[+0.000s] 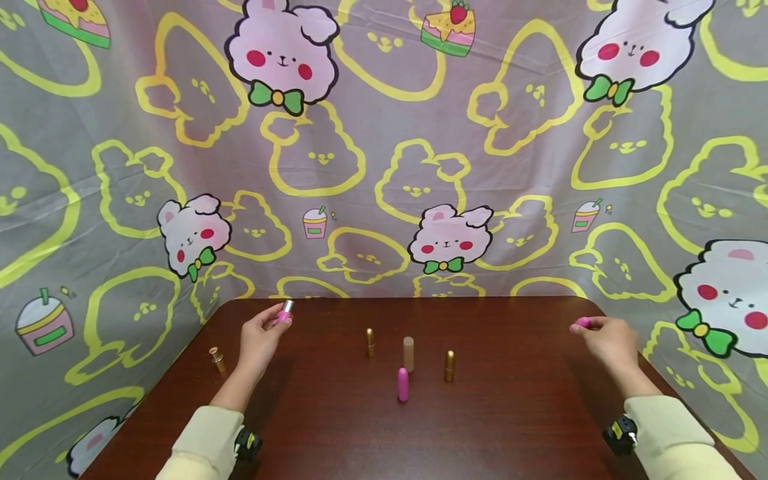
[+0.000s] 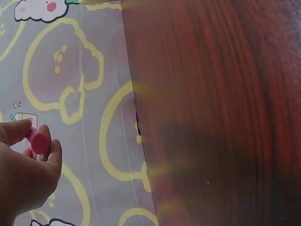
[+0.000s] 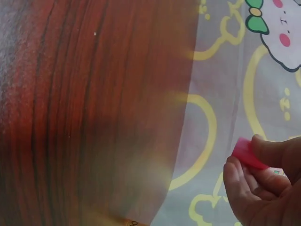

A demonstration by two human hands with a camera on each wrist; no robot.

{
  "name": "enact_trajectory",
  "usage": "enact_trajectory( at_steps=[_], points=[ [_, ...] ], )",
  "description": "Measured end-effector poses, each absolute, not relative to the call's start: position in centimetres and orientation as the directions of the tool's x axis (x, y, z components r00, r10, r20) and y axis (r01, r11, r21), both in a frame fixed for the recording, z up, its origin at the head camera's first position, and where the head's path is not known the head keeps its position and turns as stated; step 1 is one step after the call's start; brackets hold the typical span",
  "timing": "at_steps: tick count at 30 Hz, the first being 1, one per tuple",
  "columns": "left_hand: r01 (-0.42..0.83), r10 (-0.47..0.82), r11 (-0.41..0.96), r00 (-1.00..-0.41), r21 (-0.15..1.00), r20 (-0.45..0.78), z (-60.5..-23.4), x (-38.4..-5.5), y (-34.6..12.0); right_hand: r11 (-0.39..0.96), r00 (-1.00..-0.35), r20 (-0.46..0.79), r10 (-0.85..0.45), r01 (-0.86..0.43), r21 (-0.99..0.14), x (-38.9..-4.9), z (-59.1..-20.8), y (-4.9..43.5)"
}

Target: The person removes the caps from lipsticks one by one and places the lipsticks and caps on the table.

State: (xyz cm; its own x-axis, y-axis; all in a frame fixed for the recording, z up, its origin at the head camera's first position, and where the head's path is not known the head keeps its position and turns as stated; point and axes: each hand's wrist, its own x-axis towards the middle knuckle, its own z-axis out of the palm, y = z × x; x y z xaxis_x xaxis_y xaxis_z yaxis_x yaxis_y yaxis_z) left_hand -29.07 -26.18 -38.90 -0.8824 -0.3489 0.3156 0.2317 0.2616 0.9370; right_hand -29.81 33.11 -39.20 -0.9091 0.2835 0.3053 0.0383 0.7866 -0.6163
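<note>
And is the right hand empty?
No, the right hand pinches a small pink piece.

And I'm reading no words here, only dark, cut-off marks (image 3: 134,223) on an orange edge (image 3: 123,220), too small to make out!

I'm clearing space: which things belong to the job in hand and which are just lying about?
Probably the job:
pink-and-silver tube, in left grip
pink piece, in right grip

Seemingly idle:
upright pink tube
beige tube
leftmost gold tube
middle gold tube
rightmost gold tube
</note>
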Motion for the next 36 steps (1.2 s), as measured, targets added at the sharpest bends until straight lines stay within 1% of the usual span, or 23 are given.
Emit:
enact_trajectory(
  at_steps=[6,21,25,29,36],
  points=[
    [0.215,-0.361,0.287,-0.878,0.934,0.313,-39.5,-29.6,-26.6,0.824,-0.912,0.306,0.273,0.057,-0.564,-30.2,-39.5,33.4],
    [0.147,-0.48,0.341,-0.822,0.929,0.306,-41.0,-30.8,-27.5,0.878,-0.945,0.252,0.207,0.066,-0.474,-29.5,-40.7,34.4],
    [0.129,-0.505,0.368,-0.804,0.921,0.315,-41.3,-31.2,-28.1,0.866,-0.952,0.209,0.223,0.095,-0.49,-29.4,-40.9,34.4],
    [0.104,-0.515,0.395,-0.797,0.913,0.314,-41.5,-31.6,-28.7,0.852,-0.958,0.172,0.231,0.114,-0.512,-29.4,-41.0,34.5],
    [0.014,-0.545,0.463,-0.784,0.886,0.296,-41.9,-32.0,-29.7,0.852,-0.965,0.133,0.226,0.13,-0.507,-29.6,-41.3,34.6]
  ],
)
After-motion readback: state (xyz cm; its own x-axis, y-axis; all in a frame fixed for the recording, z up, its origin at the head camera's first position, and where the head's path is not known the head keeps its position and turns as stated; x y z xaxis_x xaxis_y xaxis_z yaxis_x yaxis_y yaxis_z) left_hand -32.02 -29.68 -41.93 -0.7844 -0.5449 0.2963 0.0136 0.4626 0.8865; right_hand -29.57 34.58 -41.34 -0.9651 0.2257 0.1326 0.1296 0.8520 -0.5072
